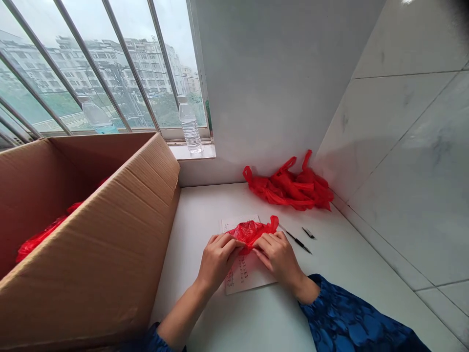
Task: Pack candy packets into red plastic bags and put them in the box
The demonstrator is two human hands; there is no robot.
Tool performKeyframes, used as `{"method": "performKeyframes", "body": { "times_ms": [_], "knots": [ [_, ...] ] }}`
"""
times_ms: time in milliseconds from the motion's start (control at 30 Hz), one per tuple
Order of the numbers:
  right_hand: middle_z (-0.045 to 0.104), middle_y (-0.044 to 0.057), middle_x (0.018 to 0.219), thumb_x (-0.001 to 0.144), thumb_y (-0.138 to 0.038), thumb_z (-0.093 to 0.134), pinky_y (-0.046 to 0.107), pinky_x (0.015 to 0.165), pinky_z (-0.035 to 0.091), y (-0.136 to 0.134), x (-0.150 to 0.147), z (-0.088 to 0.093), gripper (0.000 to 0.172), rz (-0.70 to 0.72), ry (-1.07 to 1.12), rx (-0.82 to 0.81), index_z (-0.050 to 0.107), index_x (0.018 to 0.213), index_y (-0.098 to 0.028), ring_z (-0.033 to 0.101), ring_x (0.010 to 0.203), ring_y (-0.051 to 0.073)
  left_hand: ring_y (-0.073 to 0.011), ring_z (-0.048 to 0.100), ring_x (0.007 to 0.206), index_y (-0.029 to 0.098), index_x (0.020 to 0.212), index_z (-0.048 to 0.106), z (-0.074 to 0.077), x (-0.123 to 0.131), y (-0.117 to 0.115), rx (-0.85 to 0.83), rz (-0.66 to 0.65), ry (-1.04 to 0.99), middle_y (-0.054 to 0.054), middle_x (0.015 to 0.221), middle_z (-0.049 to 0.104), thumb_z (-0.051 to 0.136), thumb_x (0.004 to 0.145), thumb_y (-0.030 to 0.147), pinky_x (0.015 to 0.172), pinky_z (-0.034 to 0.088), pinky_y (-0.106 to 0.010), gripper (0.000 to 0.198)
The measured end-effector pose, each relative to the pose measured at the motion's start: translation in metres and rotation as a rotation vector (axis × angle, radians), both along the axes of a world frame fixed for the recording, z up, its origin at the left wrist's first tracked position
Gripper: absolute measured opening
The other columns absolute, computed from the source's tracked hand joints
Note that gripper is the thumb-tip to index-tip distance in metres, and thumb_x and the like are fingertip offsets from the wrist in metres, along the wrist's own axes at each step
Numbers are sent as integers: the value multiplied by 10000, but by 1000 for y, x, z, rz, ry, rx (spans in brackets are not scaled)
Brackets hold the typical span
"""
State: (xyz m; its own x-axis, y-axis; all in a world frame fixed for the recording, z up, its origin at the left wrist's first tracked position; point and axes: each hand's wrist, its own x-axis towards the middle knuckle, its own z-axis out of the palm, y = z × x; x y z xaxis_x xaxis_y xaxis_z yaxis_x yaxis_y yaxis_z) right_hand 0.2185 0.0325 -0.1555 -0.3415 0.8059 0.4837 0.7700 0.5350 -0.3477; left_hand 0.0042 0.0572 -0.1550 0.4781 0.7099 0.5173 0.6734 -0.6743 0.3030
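Observation:
A crumpled red plastic bag (249,231) is pinched between my two hands above a sheet of paper with handwriting (252,276) on the white table. My left hand (217,256) grips the bag's near left edge, fingers closed. Close beside it, my right hand (280,256) has its fingers closed on the bag's near right side. One bag handle sticks up behind my right hand. Whether anything is inside the bag cannot be made out. To the right of the paper lie a black pen (299,243) and its cap (308,233).
A large open cardboard box (110,244) with red bags (44,239) inside stands at the left. More red bags (293,188) lie against the back wall. A clear bottle (190,128) stands on the sill by the barred window; another (95,116) is behind the box.

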Motion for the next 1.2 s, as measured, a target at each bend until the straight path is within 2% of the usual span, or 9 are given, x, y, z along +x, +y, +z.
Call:
{"method": "performKeyframes", "body": {
  "times_ms": [167,433,600,667,767,900,1000,1100,1200],
  "knots": [
    [657,-15,815,953,-164,571,336,801,307,2,25,14,130,-40,87,-46,598,835,-212,586,788,169,-169,640,822,215,909,681,8,-14,8,-32,141,-146,-9,883,707,532,994,271,807,452,-313,180],
    [675,7,901,952,-351,589,358,833,383,7,73,20,151,-89,145,-229,633,867,-234,630,863,203,-186,664,871,186,1007,662,23,-35,15,-83,335,-337,-44,953,691,504,994,338,727,516,-288,220],
    [684,61,1127,945,-441,622,409,943,385,-1,39,24,276,-54,240,-160,615,1130,-237,605,1072,253,-234,581,1151,242,1252,598,37,1,-9,-10,47,-90,-76,1252,629,570,958,289,978,442,-397,299],
    [698,49,1100,955,-382,618,412,955,378,-4,23,24,223,-1,240,-141,627,1126,-239,611,1051,244,-242,587,1102,272,1199,637,39,12,-13,17,-72,67,-50,1178,671,610,940,284,976,413,-414,260],
    [705,6,933,961,-264,585,405,938,374,-5,14,24,86,9,264,-115,665,980,-238,622,926,211,-224,602,920,261,1000,696,40,12,-9,30,-43,119,-12,899,696,575,967,267,919,403,-414,125],
    [668,16,860,946,-297,557,376,854,421,-1,26,26,126,-198,576,-91,634,891,-214,605,868,211,-202,604,846,204,949,658,54,-1,6,-42,182,-237,-24,865,673,533,984,314,793,432,-339,170],
    [638,22,868,944,-389,552,332,758,464,4,36,28,188,-226,853,-174,590,908,-209,596,842,206,-181,615,821,186,962,606,73,-5,15,-180,294,-635,-33,890,655,543,965,409,686,448,-268,232],
    [637,32,944,934,-392,578,342,806,492,3,37,34,181,-175,931,-169,569,960,-214,609,910,208,-177,623,876,195,1048,553,92,1,15,-283,169,-844,-40,971,645,593,929,397,702,482,-249,239],
    [636,68,1101,926,-307,611,408,955,470,-8,32,52,178,-172,862,56,574,1077,-221,603,1068,229,-168,608,925,215,1127,550,108,6,5,-300,52,-759,-31,1012,639,649,906,331,735,483,-240,269]
  ]
}}
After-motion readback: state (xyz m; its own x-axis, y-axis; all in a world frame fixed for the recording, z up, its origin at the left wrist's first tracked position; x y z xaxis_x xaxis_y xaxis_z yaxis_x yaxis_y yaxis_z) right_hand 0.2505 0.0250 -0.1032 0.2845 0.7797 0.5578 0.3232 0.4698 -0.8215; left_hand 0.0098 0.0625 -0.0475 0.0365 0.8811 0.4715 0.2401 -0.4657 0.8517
